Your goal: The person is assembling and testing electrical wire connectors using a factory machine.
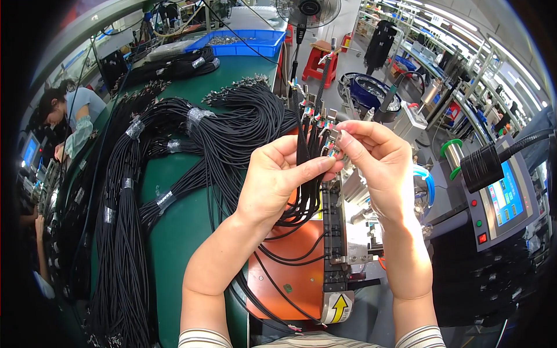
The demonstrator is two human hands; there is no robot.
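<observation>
Factory floor, long green desk (185,232) running away on the left, heaped with taped bundles of black cables (174,145). Blue tray (243,43) at far end; standing fan (307,11) behind it. Another person (69,116) bent over work at far left.

Left hand (278,180): closed around a fan of black cable leads (310,145), thumb pressed across them, connector ends (318,113) sticking up above the fist. Slack loops hang below over an orange pad (290,272).

Right hand (371,162): fingertips pinched together on one small metal connector (335,145) at the top of the fan, just beside the left thumb.

Black fixture rail (332,243) with yellow arrow label sits directly under the hands; control panel with screen (505,200) to the right, solder spool (452,152) near it.

Risks, as I judge them: leads held tightly side by side, so the wrong one could be picked. Exposed wire tips could bend under the pinch. Hanging loops could snag on the rail and drag the fan out of the left grip.
</observation>
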